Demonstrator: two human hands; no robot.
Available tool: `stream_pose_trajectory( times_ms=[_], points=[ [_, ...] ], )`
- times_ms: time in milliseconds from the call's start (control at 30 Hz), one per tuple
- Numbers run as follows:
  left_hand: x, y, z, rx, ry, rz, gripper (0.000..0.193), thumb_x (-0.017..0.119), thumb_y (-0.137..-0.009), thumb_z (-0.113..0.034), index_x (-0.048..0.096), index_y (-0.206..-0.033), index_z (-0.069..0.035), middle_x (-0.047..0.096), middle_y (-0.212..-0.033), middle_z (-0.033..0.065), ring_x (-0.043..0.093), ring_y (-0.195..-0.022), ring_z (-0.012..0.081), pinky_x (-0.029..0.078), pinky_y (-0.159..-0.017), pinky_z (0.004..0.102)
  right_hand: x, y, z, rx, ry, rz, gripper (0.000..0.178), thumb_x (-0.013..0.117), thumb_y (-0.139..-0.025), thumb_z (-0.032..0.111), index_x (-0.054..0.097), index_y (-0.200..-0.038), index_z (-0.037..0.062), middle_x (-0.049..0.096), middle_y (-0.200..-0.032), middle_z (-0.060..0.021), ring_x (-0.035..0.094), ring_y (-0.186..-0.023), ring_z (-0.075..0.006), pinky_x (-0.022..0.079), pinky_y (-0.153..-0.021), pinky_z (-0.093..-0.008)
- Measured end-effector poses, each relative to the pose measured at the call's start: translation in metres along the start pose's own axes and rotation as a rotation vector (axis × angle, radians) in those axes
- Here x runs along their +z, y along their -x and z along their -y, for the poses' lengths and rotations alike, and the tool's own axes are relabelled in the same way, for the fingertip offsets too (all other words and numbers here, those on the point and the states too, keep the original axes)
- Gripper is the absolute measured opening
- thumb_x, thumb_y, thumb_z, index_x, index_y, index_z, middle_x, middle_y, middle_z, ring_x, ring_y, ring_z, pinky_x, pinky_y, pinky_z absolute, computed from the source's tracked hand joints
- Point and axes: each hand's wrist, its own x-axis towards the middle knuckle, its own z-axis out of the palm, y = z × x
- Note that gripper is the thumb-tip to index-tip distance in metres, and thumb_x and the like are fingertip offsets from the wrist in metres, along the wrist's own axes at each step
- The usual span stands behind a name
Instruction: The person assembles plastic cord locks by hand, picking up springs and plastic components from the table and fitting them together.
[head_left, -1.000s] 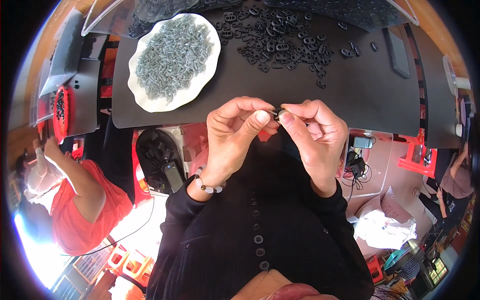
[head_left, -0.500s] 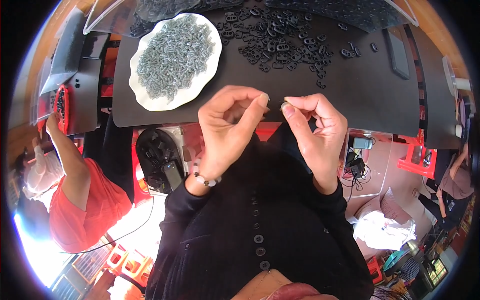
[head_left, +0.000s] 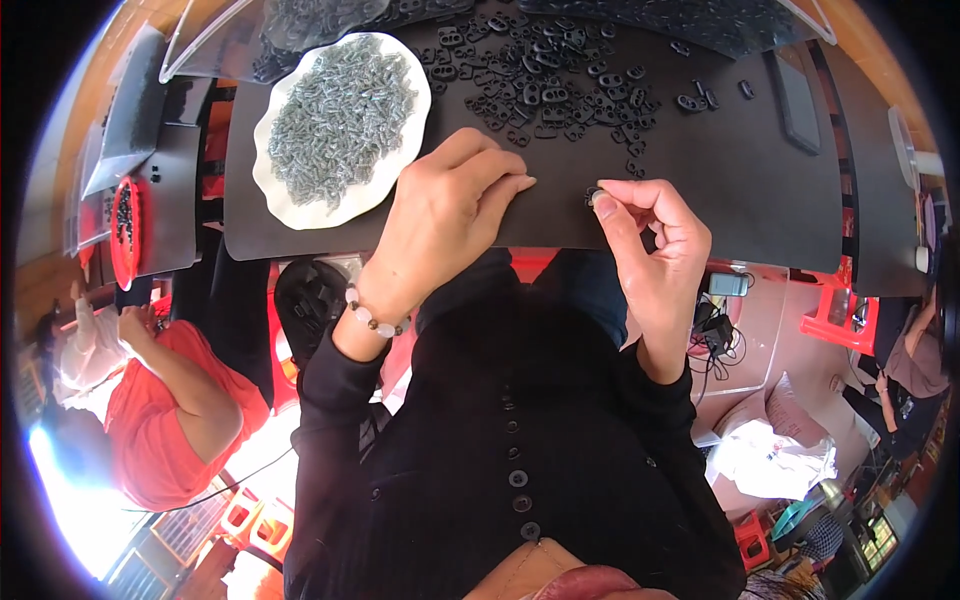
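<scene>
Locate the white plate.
In the head view, the white plate sits at left on the dark table, beside the left hand and left of the black parts.

Small-parts workshop: heaped springs (head_left: 340, 125), scattered black parts (head_left: 553, 95)

Small black piece (head_left: 591, 196), partly covered, between fingers (head_left: 622, 226) of the right hand (head_left: 656, 236)

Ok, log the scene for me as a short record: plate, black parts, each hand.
Plate: white, wavy-rimmed, heaped with small grey pieces
Black parts: scattered on the dark table, beyond the hands
Left hand: right of the plate; whether it holds anything is unclear
Right hand: thumb-and-finger grip on a small black part
</scene>
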Motion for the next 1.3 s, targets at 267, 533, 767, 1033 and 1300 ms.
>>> stream_pose_trajectory(
  times_ms=[267, 533, 767, 1033, 1300],
  points=[
    [0.003, 0.016, -0.013, -0.066, -0.101, -0.128, 0.017, 0.076, -0.075, -0.005, 0.071, -0.091, -0.003, 0.062, -0.084, 0.0079, 0.062, -0.070, 0.0232, 0.050, -0.061, 0.0306, 0.002, -0.003, 0.000, 0.021, -0.002, -0.017, 0.008, 0.067, -0.086, 0.000, 0.068, -0.093, -0.0017, 0.063, -0.078, 0.0012, 0.050, -0.070, -0.0025, 0.040, -0.067, -0.0173],
    [0.021, 0.012, -0.011, -0.045, -0.192, -0.195, 0.016, 0.076, -0.071, -0.005, 0.072, -0.087, -0.005, 0.064, -0.083, 0.0056, 0.061, -0.072, 0.0233, 0.048, -0.063, 0.0318, 0.003, -0.003, -0.002, -0.022, 0.031, -0.022, 0.008, 0.070, -0.084, 0.004, 0.069, -0.092, 0.0001, 0.066, -0.076, -0.0022, 0.054, -0.067, -0.0047, 0.043, -0.063, -0.0200],
    [0.028, 0.008, -0.007, -0.002, -0.267, -0.199, 0.009, 0.067, -0.081, -0.007, 0.058, -0.081, -0.006, 0.058, -0.082, 0.0045, 0.056, -0.072, 0.0268, 0.047, -0.059, 0.0376, 0.005, -0.001, -0.003, -0.069, 0.063, -0.018, 0.008, 0.070, -0.084, 0.003, 0.069, -0.092, 0.0003, 0.066, -0.077, -0.0018, 0.055, -0.068, -0.0049, 0.044, -0.064, -0.0203],
    [0.020, 0.015, -0.027, -0.125, 0.181, -0.123, 0.009, 0.059, -0.091, -0.006, 0.056, -0.083, -0.002, 0.056, -0.078, 0.0098, 0.054, -0.070, 0.0288, 0.043, -0.061, 0.0362, 0.004, 0.005, 0.006, -0.004, -0.157, 0.072, 0.008, 0.070, -0.084, 0.004, 0.069, -0.091, 0.0000, 0.066, -0.076, -0.0011, 0.056, -0.068, -0.0039, 0.045, -0.065, -0.0196],
    [0.019, 0.018, -0.034, -0.143, 0.202, -0.124, 0.009, 0.061, -0.090, -0.005, 0.057, -0.083, -0.001, 0.055, -0.077, 0.0096, 0.052, -0.068, 0.0275, 0.042, -0.059, 0.0363, 0.006, 0.009, 0.010, -0.003, -0.188, 0.083, 0.007, 0.069, -0.085, 0.003, 0.069, -0.091, -0.0009, 0.065, -0.071, -0.0007, 0.057, -0.064, -0.0037, 0.045, -0.063, -0.0190]
  ],
)
